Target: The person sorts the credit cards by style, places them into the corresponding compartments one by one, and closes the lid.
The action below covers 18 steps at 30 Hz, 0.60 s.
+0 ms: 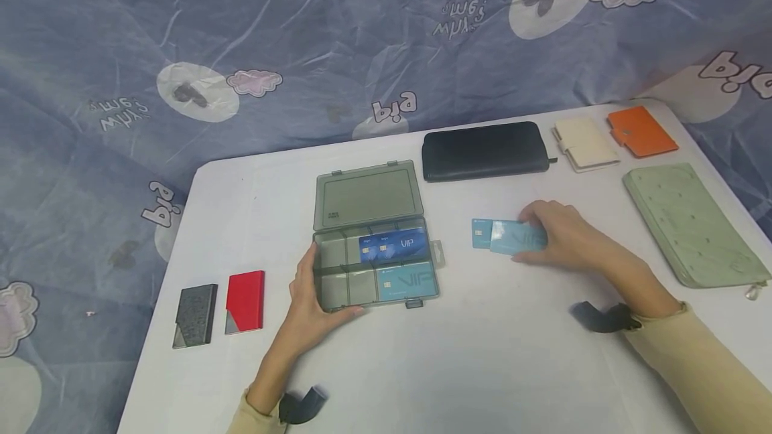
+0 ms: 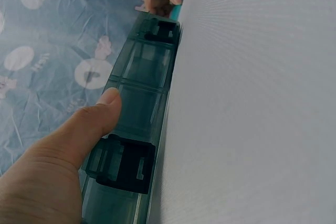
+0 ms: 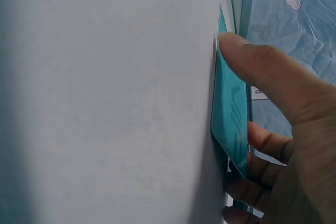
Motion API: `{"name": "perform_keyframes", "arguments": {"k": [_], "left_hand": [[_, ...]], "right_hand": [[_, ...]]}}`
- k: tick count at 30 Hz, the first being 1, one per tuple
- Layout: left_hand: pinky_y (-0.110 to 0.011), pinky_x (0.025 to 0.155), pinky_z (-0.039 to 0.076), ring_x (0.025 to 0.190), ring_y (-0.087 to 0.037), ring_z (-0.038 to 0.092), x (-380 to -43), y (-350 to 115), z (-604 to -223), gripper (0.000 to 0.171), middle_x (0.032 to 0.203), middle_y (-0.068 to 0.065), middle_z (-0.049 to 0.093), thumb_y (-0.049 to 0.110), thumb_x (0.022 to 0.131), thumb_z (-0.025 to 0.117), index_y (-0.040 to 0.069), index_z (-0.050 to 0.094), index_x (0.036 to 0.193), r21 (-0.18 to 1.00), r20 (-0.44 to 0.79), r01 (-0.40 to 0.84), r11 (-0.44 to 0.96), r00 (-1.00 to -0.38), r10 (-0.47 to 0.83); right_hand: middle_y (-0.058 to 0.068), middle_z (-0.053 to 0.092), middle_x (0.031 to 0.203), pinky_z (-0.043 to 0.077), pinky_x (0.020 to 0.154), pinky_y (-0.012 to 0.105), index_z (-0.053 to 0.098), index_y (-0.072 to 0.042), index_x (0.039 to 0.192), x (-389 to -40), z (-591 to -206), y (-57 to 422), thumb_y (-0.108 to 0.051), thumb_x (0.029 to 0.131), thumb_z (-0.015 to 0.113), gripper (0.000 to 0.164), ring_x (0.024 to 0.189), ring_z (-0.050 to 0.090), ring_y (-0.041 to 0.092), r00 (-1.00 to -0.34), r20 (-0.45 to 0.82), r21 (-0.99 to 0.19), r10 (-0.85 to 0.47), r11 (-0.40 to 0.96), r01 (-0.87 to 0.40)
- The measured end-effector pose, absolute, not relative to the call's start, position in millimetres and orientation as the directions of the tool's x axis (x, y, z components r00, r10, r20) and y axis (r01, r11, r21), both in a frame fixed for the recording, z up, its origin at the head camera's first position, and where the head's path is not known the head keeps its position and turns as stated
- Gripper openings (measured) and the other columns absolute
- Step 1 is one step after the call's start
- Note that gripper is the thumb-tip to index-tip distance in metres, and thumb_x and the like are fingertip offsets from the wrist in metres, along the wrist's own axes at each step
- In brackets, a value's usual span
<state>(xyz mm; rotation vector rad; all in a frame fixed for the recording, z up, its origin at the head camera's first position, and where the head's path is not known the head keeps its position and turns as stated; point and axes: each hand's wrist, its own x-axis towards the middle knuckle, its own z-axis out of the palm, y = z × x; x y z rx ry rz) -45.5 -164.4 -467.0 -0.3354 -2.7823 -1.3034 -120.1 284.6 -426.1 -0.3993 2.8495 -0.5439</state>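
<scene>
A translucent green compartment box (image 1: 362, 286) lies with its lid (image 1: 369, 196) folded back. Dark blue VIP cards (image 1: 413, 241) sit in its back row, and a light blue VIP card (image 1: 416, 281) in the front right compartment. At the box's left end my left hand (image 1: 310, 317) grips the corner, its thumb (image 2: 107, 109) against the front wall beside a latch (image 2: 123, 163). My right hand (image 1: 561, 236) pinches a light blue VIP card (image 1: 509, 236) by its edges, tilted off the table in the right wrist view. It overlaps another light blue card (image 1: 480, 233) on the table.
A black zip wallet (image 1: 485, 151), a cream card holder (image 1: 585, 142), an orange one (image 1: 644, 131) and a green wallet (image 1: 693, 226) lie at the back and right. A grey card case (image 1: 195, 315) and a red one (image 1: 245, 300) lie left of the box.
</scene>
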Motion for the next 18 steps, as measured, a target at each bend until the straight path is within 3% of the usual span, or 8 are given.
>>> {"name": "perform_keyframes", "arguments": {"k": [12, 18], "left_hand": [[-0.052, 0.097, 0.019, 0.132, -0.023, 0.023, -45.7, -164.7, -467.6, 0.123, 0.152, -0.004, 0.017, 0.052, 0.06, 0.081, 0.016, 0.005, 0.15, 0.761, 0.143, 0.223, 0.61, -0.974, 0.177], [-0.051, 0.097, 0.019, 0.132, -0.024, 0.024, -45.0, -164.1, -467.1, 0.123, 0.151, -0.005, 0.018, 0.049, 0.059, 0.083, 0.016, 0.006, 0.15, 0.759, 0.14, 0.22, 0.612, -0.974, 0.177]], "right_hand": [[0.007, 0.058, 0.104, 0.046, 0.083, 0.043, 0.052, -0.007, 0.111, -119.3, -426.0, 287.9, -0.028, 0.071, 0.078, 0.052, 0.092, 0.052, 0.021, -0.929, -0.131, -0.41, -0.345, 0.872, -0.266], [0.019, 0.055, 0.12, 0.042, 0.092, 0.054, 0.036, -0.006, 0.126, -116.0, -423.1, 285.7, -0.025, 0.078, 0.073, 0.064, 0.107, 0.055, 0.033, -0.917, -0.187, -0.469, -0.352, 0.852, -0.231]]}}
